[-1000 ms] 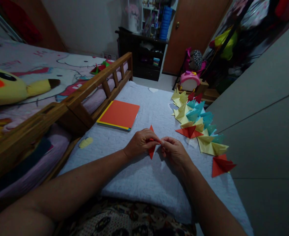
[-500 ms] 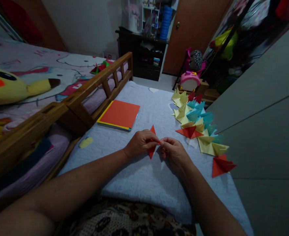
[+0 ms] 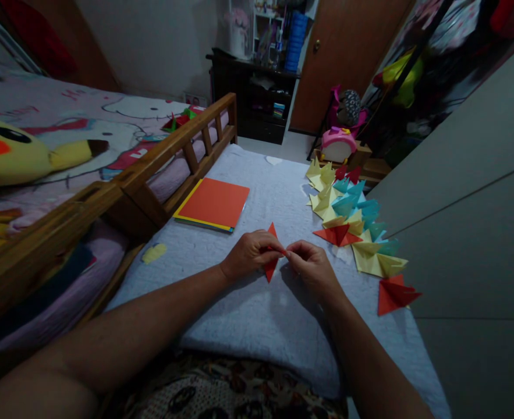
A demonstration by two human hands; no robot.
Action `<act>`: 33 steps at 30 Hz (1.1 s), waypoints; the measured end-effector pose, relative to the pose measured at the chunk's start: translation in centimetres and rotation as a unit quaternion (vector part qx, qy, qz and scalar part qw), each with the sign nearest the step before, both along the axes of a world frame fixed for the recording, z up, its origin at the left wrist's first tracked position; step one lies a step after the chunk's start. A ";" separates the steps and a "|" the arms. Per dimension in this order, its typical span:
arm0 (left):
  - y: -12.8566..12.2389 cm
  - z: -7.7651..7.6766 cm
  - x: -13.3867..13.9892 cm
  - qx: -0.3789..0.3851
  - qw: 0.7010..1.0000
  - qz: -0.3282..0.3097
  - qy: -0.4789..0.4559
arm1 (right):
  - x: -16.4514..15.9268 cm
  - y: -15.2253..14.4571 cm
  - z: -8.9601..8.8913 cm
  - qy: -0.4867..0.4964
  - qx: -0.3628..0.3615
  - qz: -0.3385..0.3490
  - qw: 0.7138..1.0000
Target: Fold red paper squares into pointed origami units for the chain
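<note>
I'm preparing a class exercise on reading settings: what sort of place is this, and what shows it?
Most likely a bedroom at home: a wooden bed rail runs along a bed with a cartoon-patterned bedspread, and a yellow plush toy lies on it.

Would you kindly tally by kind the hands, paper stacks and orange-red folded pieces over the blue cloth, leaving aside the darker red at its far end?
Left hand and right hand: 2
Paper stack: 1
Held folded piece: 1
Lying folded pieces: 2
Total: 6
</note>
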State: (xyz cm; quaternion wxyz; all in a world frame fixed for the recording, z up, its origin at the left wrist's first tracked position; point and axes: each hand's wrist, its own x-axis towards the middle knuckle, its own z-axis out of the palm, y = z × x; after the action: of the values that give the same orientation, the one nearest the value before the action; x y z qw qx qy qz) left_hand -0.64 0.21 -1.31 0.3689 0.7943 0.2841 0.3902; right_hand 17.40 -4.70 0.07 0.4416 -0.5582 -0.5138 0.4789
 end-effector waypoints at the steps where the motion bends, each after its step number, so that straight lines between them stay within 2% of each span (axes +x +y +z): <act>1: 0.0 0.0 0.0 0.002 1.000 -0.001 -0.003 | 0.0 0.0 0.1 -0.029 0.023 -0.004 0.999; 4: 0.0 0.0 0.0 0.007 1.000 -0.005 0.000 | -0.1 -0.1 0.2 -0.089 0.077 -0.021 0.993; 6: 0.0 -0.1 0.0 0.009 1.000 -0.006 0.004 | -0.2 -0.1 0.3 -0.101 0.087 -0.027 0.991; 9: 0.1 -0.1 0.0 0.018 1.000 -0.009 0.003 | -0.2 -0.1 0.3 -0.082 0.052 -0.017 0.995; 14: 0.1 -0.3 0.0 0.046 0.999 -0.027 0.004 | 0.0 0.0 0.4 -0.010 -0.050 0.006 0.999; 19: 0.1 -0.2 -0.1 0.040 0.999 -0.026 0.007 | -0.1 0.0 0.2 0.018 -0.066 0.019 0.997; 21: 0.1 -0.2 -0.1 0.020 1.000 -0.015 0.006 | -0.2 -0.1 0.1 0.001 -0.040 0.021 0.999; 25: 0.3 -0.1 0.0 -0.023 1.000 0.012 -0.009 | -0.3 -0.6 -0.1 -0.048 0.073 -0.009 0.996; 33: 0.4 -0.4 0.0 -0.046 0.998 0.022 -0.026 | -0.4 -0.7 -0.4 -0.156 0.243 0.006 0.957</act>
State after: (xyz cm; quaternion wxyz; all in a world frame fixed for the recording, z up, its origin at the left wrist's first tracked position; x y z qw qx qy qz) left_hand -0.69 0.66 -1.74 0.4037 0.7598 0.3092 0.4052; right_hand 16.97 -5.41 -0.30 0.4756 -0.4987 -0.6806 0.2489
